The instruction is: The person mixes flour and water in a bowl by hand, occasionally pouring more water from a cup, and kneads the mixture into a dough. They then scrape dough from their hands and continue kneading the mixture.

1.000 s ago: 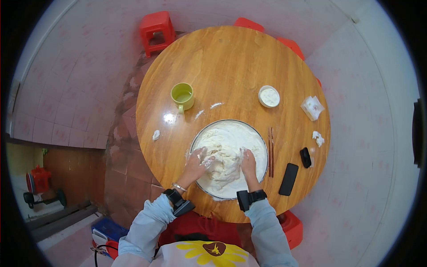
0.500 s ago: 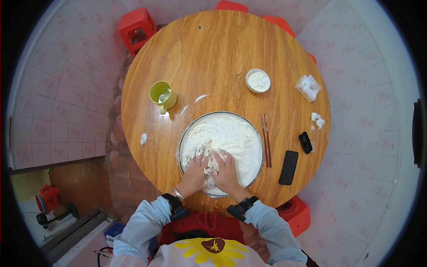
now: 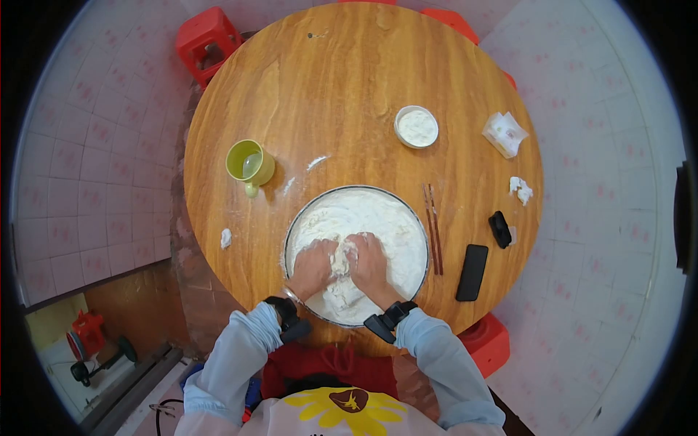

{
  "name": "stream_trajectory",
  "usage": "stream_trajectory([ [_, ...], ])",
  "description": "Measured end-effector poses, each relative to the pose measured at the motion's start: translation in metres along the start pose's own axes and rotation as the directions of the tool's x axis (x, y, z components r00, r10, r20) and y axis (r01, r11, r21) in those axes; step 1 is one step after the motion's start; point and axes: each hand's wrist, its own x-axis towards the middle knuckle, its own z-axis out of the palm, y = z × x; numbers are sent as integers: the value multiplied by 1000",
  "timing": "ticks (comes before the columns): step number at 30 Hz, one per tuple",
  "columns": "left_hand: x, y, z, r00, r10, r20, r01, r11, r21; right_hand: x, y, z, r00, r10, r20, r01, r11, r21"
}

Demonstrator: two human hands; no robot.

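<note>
A wide round basin [image 3: 419, 218] of white flour [image 3: 378, 207] stands at the near edge of the wooden table. Both hands are inside it, side by side. My left hand [image 3: 314, 267] is closed with curled fingers, pressed against a clump of dough [image 3: 340, 260]. From the right, my right hand [image 3: 366, 263] also curls round the clump, its fingers dusted with flour. More lumpy flour lies between my wrists. The undersides of both hands are hidden.
On the table [image 3: 327, 87] are a green mug [image 3: 251, 163], a small flour bowl [image 3: 416, 127], chopsticks [image 3: 434, 229], a phone [image 3: 472, 272], a black object [image 3: 499, 229], a plastic packet [image 3: 504, 135] and crumpled tissue [image 3: 520, 190]. Red stools [image 3: 207, 43] surround it.
My fingers have gone from more spread to curled around the dough. Both hands sit slightly higher in the basin, and the view has shifted a little.
</note>
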Motion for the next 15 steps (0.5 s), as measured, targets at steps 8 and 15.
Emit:
stream_trajectory([
  [8,5,9,-7,981,50,-186,-70,992,-101,7,-3,-20,996,75,51,-81,987,140],
  [15,3,17,-32,978,205,-45,-207,977,-45,4,4,-45,1000,7,6,-8,981,193],
])
